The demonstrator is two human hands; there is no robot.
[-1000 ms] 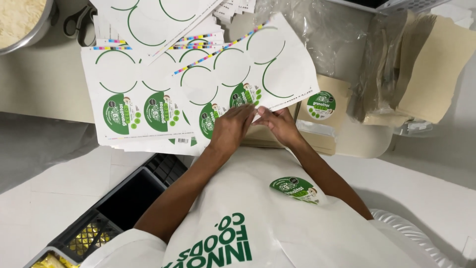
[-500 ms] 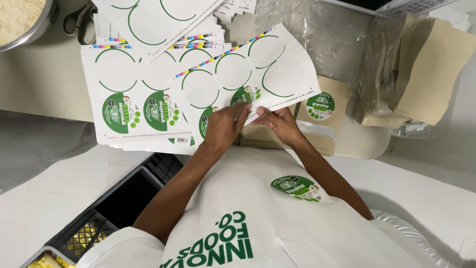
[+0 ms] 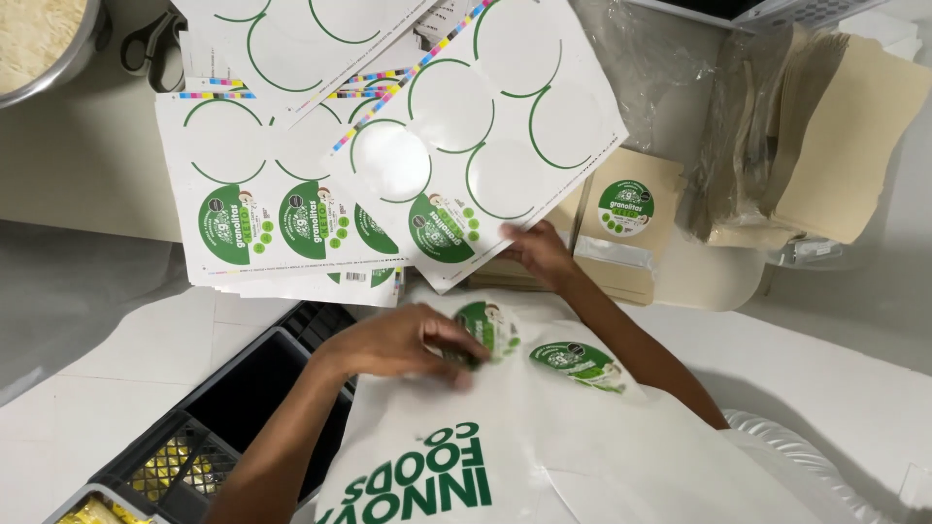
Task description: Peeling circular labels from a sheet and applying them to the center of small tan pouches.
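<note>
Grip: my left hand (image 3: 413, 342) pinches a round green-and-white sticker (image 3: 488, 328) by its edge, fingers closed on it, so the sticky side stays off my skin; my right hand (image 3: 540, 254) lies with fingers pressed together on the lower edge of the top sticker sheet (image 3: 466, 126), holding nothing, seemingly to pin the sheet down; whether a fingertip curls under the edge I cannot tell.

Table (image 3: 68, 165): pale counter across the top of the view; it carries everything within my reach.

Apron (image 3: 544, 456): white cloth with green print over my front, just below both hands; a second round sticker (image 3: 575, 363) is stuck flat on it, just beside the one I hold, perhaps parked there.

Sticker sheets: the top one lies askew over the lower stack (image 3: 262, 233), mostly emptied circles with a printed label left near my right hand; the stack below shows a row of green labels along its near edge.

Paper pouches (image 3: 835, 126): tan stack at the right, partly in clear plastic wrap; one pouch (image 3: 626, 228) lies apart, nearer me, face up with a round label on it.

Crate (image 3: 194, 427): black plastic, low at my left, below the counter edge.

Bowl (image 3: 39, 39): metal, top left corner, filled with pale flakes; well apart from my hands.

Scissors (image 3: 150, 44): dark handles beside the bowl, untouched.
</note>
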